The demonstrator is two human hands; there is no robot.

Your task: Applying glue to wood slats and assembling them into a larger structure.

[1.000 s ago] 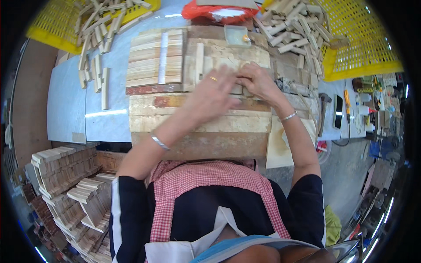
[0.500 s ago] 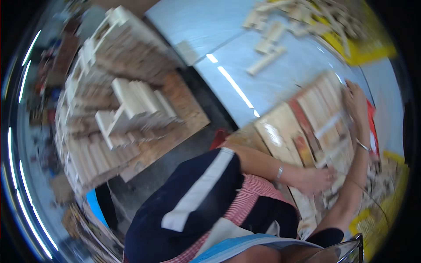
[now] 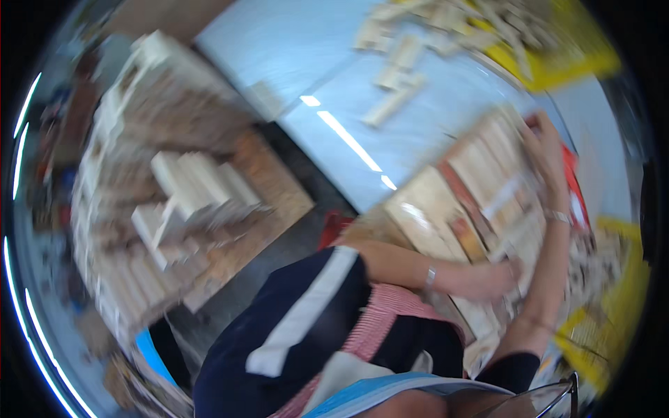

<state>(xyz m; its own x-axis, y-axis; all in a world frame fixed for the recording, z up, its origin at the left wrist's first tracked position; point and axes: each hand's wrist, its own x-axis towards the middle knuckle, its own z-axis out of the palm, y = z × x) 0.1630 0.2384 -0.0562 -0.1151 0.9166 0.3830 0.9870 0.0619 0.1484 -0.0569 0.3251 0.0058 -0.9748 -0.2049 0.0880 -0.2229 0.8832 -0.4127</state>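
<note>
A row of pale wooden strips (image 3: pixel 483 155), with a few reddish ones among them, lies side by side at the right of the workbench. Over its near right part is my left hand (image 3: pixel 493 280), its fingers curled in; what they hold, if anything, is blurred. My right hand (image 3: pixel 545 143) reaches to the far right end of the row. Its fingers bend down at the strips' edge, and their tips are too smeared to show what is between them. A whitish patch (image 3: pixel 503 198) crosses some of the strips. Both wrists wear a bracelet.
Stacked pale wooden mouldings (image 3: pixel 202 184) stand on a brown board (image 3: pixel 282 191) at the left. Loose wooden pieces (image 3: pixel 397 97) lie on the pale blue tabletop (image 3: pixel 300 59), near a yellow sack (image 3: pixel 578 52). More small pieces (image 3: pixel 592 268) and yellow sacking are at the right.
The whole view has shifted, so most things appear farther left. My hands stay near the same parts of the strips; the left fingers remain curled.
</note>
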